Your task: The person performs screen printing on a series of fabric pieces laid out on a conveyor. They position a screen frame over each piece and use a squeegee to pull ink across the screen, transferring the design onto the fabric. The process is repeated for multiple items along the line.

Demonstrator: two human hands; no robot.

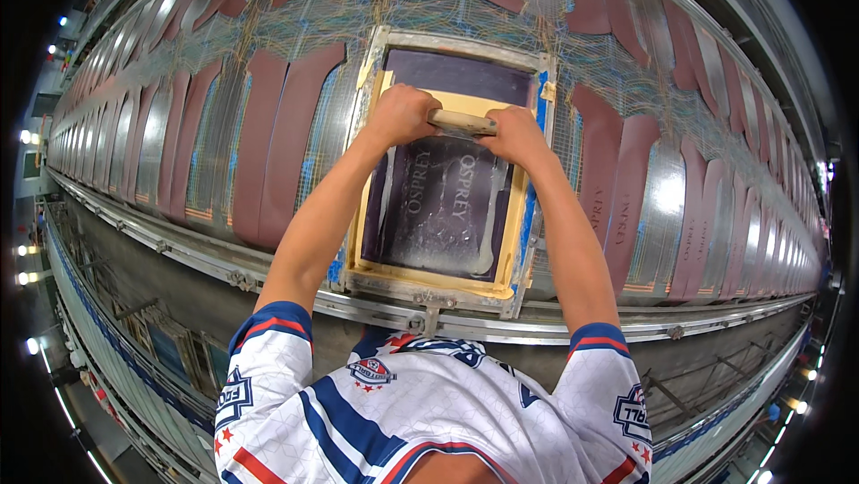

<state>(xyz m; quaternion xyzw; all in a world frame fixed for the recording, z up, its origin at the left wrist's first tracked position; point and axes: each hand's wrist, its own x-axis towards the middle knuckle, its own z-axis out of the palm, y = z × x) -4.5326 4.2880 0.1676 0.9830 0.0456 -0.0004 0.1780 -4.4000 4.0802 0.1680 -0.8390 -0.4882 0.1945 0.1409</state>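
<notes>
Both my arms reach forward over a screen-printing frame [360,162] lying on a long printing table. My left hand [404,114] is wrapped round the left end of a squeegee [461,123], and my right hand [516,136] grips its right end. The squeegee lies crosswise in the upper part of the frame; its lower edge is hard to make out. Below it, the dark mesh [438,216] shows two columns of lettering and whitish, wet-looking smears. Yellow tape [429,276] borders the mesh, and blue tape [530,216] runs along the frame's right side.
Maroon fabric pieces [286,144] lie in rows left of the frame. More maroon pieces [617,180] lie to the right, several with lettering. A metal rail [626,326] runs along the table's near edge, with a bracket [432,314] at the frame's near side.
</notes>
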